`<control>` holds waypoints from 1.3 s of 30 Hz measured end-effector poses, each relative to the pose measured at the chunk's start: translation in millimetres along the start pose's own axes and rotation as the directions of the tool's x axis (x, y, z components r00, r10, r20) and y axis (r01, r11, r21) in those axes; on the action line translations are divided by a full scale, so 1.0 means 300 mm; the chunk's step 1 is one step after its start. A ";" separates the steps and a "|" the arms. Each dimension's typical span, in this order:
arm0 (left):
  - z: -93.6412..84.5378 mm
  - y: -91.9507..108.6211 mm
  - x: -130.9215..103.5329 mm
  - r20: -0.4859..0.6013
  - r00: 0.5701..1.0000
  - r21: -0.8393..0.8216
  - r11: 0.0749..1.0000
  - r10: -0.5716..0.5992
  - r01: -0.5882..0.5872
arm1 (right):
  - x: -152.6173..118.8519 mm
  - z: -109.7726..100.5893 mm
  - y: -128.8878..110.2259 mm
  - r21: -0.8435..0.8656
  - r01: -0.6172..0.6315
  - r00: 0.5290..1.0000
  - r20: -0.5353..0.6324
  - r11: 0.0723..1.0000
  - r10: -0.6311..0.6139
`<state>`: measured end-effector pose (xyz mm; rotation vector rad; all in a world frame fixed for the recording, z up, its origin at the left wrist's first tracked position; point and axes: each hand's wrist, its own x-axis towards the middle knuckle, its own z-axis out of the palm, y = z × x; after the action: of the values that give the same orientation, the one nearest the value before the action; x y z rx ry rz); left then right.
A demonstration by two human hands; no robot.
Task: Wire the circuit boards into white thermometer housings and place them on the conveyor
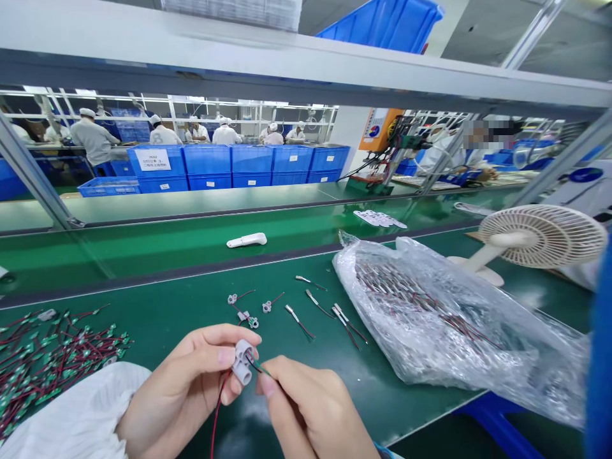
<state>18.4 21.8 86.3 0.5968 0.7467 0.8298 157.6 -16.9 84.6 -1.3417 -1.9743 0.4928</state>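
My left hand (pixel 191 376) pinches a small grey plastic housing (pixel 243 362) with tube-like openings, held above the green bench. Thin dark and green wires (pixel 255 363) come out of the housing, and my right hand (pixel 306 398) grips them between thumb and forefinger close beside it. A red wire (pixel 217 414) hangs down below my left hand. Just beyond my hands lie several similar grey pieces with wires (pixel 266 307). To their right rest several loose wire leads with metal-coloured ends (pixel 296 319).
A heap of red wires with green tips (pixel 71 357) covers the bench at left. An open clear plastic bag (pixel 430 312) of wire leads and a white fan (pixel 540 236) stand at right. A white handle-shaped part (pixel 247 240) lies on the green belt (pixel 157 248). A shelf (pixel 306 64) spans overhead.
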 end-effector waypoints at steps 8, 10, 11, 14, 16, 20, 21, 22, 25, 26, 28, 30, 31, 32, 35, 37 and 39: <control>-0.001 0.003 -0.010 -0.020 0.999 0.137 0.989 0.048 -0.045 | 0.018 -0.017 0.012 -0.147 0.055 0.997 0.067 0.988 -0.046; -0.002 0.006 -0.007 -0.002 0.998 0.166 0.984 0.067 -0.065 | 0.018 -0.029 0.010 -0.143 0.052 0.994 0.098 0.988 -0.038; -0.002 0.007 -0.005 0.013 0.998 0.161 0.985 0.068 -0.069 | 0.018 -0.033 0.008 -0.119 0.048 0.993 0.115 0.992 -0.034; -0.005 0.007 0.002 0.078 0.996 0.102 0.993 0.045 -0.052 | 0.021 -0.044 -0.004 0.030 0.005 0.994 0.105 1.000 -0.008; -0.007 0.005 0.002 0.118 0.992 0.076 0.996 0.038 -0.048 | 0.029 -0.051 -0.014 0.153 -0.071 0.994 0.094 0.986 0.057; -0.005 0.007 -0.011 0.130 0.991 0.081 0.996 0.026 -0.037 | 0.068 -0.081 -0.030 0.350 -0.437 0.865 0.415 0.829 0.281; -0.004 0.009 -0.014 0.129 0.991 0.095 0.995 0.029 -0.041 | 0.079 -0.089 -0.033 0.379 -0.536 0.802 0.507 0.754 0.316; -0.003 0.012 -0.016 0.128 0.991 0.119 0.991 0.038 -0.054 | 0.088 -0.096 -0.034 0.410 -0.611 0.750 0.575 0.677 0.328; -0.004 0.017 -0.013 0.118 0.986 0.221 0.965 0.116 -0.140 | 0.100 -0.100 -0.030 0.517 -0.693 0.699 0.652 0.503 0.293; -0.004 0.017 -0.010 0.116 0.983 0.259 0.951 0.144 -0.170 | 0.098 -0.094 -0.025 0.552 -0.698 0.703 0.648 0.456 0.291; -0.005 0.014 -0.005 0.117 0.972 0.336 0.913 0.204 -0.232 | 0.086 -0.073 -0.010 0.619 -0.692 0.720 0.633 0.372 0.285; -0.003 0.006 -0.003 0.121 0.953 0.424 0.854 0.277 -0.302 | 0.071 -0.044 0.010 0.696 -0.641 0.767 0.595 0.323 0.242; -0.003 0.001 -0.003 0.127 0.940 0.469 0.816 0.317 -0.338 | 0.064 -0.030 0.020 0.728 -0.606 0.795 0.572 0.322 0.203; -0.002 -0.004 -0.003 0.137 0.924 0.510 0.774 0.357 -0.375 | 0.058 -0.017 0.029 0.751 -0.567 0.822 0.545 0.340 0.168; -0.004 -0.014 -0.003 0.206 0.871 0.579 0.662 0.446 -0.476 | 0.043 0.003 0.038 0.726 -0.463 0.878 0.452 0.508 0.155; -0.007 -0.014 0.001 0.253 0.842 0.597 0.609 0.476 -0.523 | 0.032 0.004 0.032 0.629 -0.396 0.910 0.364 0.669 0.196; -0.008 -0.011 0.006 0.271 0.817 0.633 0.545 0.509 -0.549 | 0.021 0.005 0.026 0.503 -0.313 0.943 0.267 0.806 0.199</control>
<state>18.7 21.9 81.8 1.5943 0.8321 1.0818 160.0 -7.8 80.6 -1.2203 -1.6174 1.2618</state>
